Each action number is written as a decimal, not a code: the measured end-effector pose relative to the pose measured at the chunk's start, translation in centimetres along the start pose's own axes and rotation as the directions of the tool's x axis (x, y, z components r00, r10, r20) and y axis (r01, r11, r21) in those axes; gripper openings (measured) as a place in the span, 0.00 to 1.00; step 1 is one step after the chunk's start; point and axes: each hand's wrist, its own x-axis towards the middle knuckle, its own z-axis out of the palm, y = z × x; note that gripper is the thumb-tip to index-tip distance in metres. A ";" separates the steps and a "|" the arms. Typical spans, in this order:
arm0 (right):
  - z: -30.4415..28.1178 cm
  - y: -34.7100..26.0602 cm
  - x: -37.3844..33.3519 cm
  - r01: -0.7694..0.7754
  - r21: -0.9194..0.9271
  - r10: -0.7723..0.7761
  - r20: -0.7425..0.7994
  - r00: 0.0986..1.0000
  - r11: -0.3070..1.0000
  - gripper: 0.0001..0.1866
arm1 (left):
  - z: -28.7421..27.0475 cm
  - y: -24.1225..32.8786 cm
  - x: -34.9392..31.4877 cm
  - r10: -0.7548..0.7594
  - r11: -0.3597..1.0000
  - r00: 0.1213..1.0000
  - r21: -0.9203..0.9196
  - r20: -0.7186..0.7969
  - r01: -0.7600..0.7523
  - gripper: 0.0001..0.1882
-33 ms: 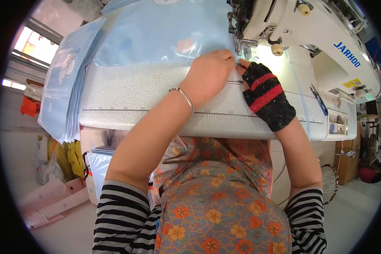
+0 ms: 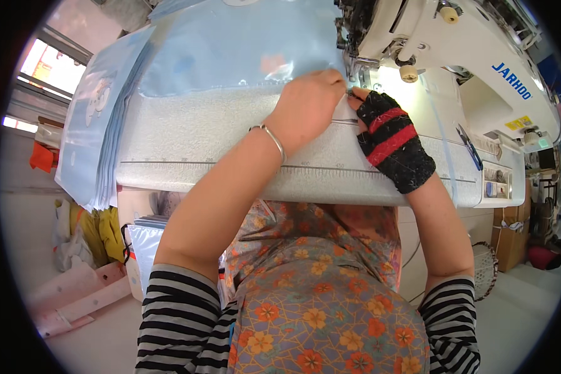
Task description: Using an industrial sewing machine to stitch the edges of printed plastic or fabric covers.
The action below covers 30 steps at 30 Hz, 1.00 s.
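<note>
My bare left hand [image 2: 310,103] is closed, its fingertips pinched together just in front of the sewing machine's presser foot [image 2: 358,62]. My right hand [image 2: 394,142] wears a black fingerless glove with red stripes. Its thumb and fingertips press together and meet the left fingertips at a small dark thing [image 2: 350,93], mostly hidden and too small to name. A light blue plastic sheet [image 2: 230,53] lies behind my left hand, its near edge running toward the presser foot. A thin dark line shows on the table below my fingertips.
The white sewing machine [image 2: 474,68] arches over the right side. A stack of blue printed sheets [image 2: 96,118] hangs over the table's left end. Thread snips [image 2: 470,148] and a small parts tray [image 2: 497,181] are at the right. A ruler scale [image 2: 230,165] runs along the front.
The glare on the blue sheet has shifted slightly, and my left wrist has moved a trace. Both hands stay in nearly the same spot.
</note>
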 end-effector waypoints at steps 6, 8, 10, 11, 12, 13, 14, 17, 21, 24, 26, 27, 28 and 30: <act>-0.2 0.3 0.1 -0.002 -0.024 0.001 -0.044 0.999 1.000 0.15 | 0.0 -2.5 1.5 -0.049 0.986 0.998 -0.154 0.043 0.055 0.10; -0.4 0.5 0.1 -0.031 0.023 0.032 -0.045 0.998 0.999 0.14 | -0.6 -3.1 1.0 -0.059 0.995 0.985 0.074 -0.161 0.071 0.11; -0.9 0.2 0.2 -0.095 0.122 0.101 -0.041 0.994 0.988 0.12 | -1.7 -4.5 0.0 -0.014 0.945 0.933 0.301 -0.360 0.130 0.12; -0.9 0.2 0.1 -0.075 0.131 0.082 -0.045 0.996 0.989 0.12 | -2.0 -5.7 -1.0 -0.088 0.885 0.916 0.392 -0.390 0.252 0.13; -0.7 0.3 0.1 -0.056 0.095 0.061 -0.057 0.997 0.994 0.12 | -2.3 -6.8 -1.9 -0.155 0.802 0.890 0.472 -0.429 0.367 0.15; -0.7 0.4 0.0 -0.039 0.057 0.042 -0.067 0.997 0.998 0.12 | -2.9 -7.5 -2.4 -0.159 0.790 0.885 0.481 -0.438 0.380 0.15; -0.7 0.2 0.0 -0.055 0.088 0.061 -0.066 0.996 0.995 0.12 | -3.5 -8.2 -2.8 -0.327 0.808 0.896 0.402 -0.301 0.430 0.14; -0.5 0.4 0.0 -0.003 0.071 0.008 -0.070 0.998 0.997 0.11 | -5.2 -8.2 -3.9 -0.458 0.817 0.883 0.344 -0.101 0.463 0.12; 0.1 0.6 -0.3 -0.058 0.200 0.070 -0.057 0.996 0.978 0.10 | -7.4 -3.4 -8.5 -0.412 0.897 0.904 0.223 0.114 0.381 0.12; 0.2 0.9 0.0 -0.124 0.065 0.118 0.089 0.989 0.990 0.11 | -10.9 4.6 -17.0 -0.298 0.953 0.934 0.008 0.195 0.303 0.26; 0.8 2.7 -0.4 -0.117 0.167 0.107 0.068 0.992 0.979 0.11 | -13.1 9.3 -22.2 -0.373 0.879 0.829 -0.127 0.418 0.459 0.29; 1.1 3.4 -0.9 -0.199 0.228 0.187 0.073 0.980 0.953 0.11 | -13.5 11.0 -25.1 -0.468 0.797 0.721 -0.108 0.512 0.594 0.29; 1.2 4.8 -1.2 -0.125 0.180 0.114 0.069 0.991 0.976 0.11 | -13.1 11.8 -28.7 -0.570 0.748 0.676 -0.045 0.466 0.662 0.30; 1.4 6.8 -1.4 0.000 0.119 -0.007 0.053 0.999 0.993 0.12 | -12.5 12.5 -36.0 -0.755 0.627 0.575 0.090 0.315 0.774 0.29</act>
